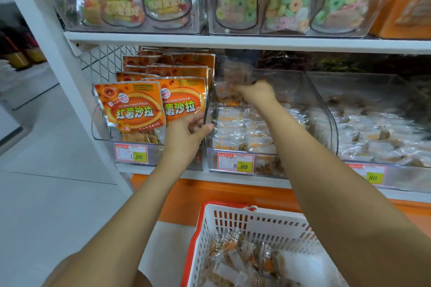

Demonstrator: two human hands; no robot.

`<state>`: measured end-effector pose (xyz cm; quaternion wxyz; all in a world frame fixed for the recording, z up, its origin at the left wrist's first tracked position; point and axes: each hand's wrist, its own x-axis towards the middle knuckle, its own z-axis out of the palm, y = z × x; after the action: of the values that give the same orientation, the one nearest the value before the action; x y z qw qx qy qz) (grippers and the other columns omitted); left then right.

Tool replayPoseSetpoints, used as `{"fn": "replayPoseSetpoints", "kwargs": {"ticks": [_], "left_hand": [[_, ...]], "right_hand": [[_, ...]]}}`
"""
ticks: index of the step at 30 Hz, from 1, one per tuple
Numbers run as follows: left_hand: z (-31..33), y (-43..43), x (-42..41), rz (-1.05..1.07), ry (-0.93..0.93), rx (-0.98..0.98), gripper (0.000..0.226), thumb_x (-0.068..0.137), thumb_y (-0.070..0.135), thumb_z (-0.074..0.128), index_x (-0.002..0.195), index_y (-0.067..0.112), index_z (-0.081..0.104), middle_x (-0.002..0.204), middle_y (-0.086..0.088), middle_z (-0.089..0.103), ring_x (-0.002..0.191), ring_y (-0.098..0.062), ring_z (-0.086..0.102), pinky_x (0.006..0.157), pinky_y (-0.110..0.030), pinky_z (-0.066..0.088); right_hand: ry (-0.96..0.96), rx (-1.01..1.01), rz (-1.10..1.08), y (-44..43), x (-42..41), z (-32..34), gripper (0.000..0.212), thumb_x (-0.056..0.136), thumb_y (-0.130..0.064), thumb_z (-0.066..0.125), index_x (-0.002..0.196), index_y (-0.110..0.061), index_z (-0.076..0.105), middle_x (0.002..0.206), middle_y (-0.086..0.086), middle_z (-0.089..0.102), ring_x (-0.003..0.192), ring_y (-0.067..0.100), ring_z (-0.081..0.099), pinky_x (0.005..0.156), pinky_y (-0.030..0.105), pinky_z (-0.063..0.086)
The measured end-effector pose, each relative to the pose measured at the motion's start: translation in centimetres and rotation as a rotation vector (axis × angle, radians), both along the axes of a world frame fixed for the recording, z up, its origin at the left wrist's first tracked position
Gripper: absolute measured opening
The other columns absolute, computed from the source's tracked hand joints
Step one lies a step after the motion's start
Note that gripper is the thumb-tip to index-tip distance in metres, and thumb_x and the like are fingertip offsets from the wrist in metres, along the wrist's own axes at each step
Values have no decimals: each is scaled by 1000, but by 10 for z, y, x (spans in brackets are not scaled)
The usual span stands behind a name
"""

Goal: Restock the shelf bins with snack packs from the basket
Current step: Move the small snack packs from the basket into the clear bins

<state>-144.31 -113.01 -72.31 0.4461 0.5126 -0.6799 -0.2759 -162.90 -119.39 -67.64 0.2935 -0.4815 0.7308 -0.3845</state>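
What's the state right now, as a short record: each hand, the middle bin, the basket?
left hand: grips the middle bin by its left wall
right hand: holds blurred snack packs over the middle bin
middle bin: partly filled with clear-wrapped packs
basket: below the shelf, packs inside
left bin: upright orange pouches

Blurred clear snack packs point(236, 75) were held by the right hand point(256, 94) above the transparent plastic bin point(303, 91) gripped by the left hand point(186, 134).
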Motion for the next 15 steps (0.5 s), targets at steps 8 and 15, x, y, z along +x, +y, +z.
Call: {"fn": "replayPoseSetpoints", "kwargs": {"ticks": [8, 15], "left_hand": [[-19, 32, 6, 147, -495, -299, 23, 92, 27, 60, 99, 6, 57, 98, -12, 57, 93, -26, 53, 72, -27, 33], [-39, 79, 2, 48, -578, -377, 32, 91, 18, 60, 116, 1, 52, 114, -17, 49, 104, -28, 50, 79, -36, 47]], "right_hand": [[139, -291, 137, 114, 16, -25, 37, 85, -26, 70, 61, -18, 42, 57, -4, 47, 52, 6, 43, 47, 11, 32], [276, -61, 328, 207, 19, -115, 34, 88, -31, 65, 65, -22, 42, 59, -6, 48, 54, 5, 42, 51, 17, 34]]}}
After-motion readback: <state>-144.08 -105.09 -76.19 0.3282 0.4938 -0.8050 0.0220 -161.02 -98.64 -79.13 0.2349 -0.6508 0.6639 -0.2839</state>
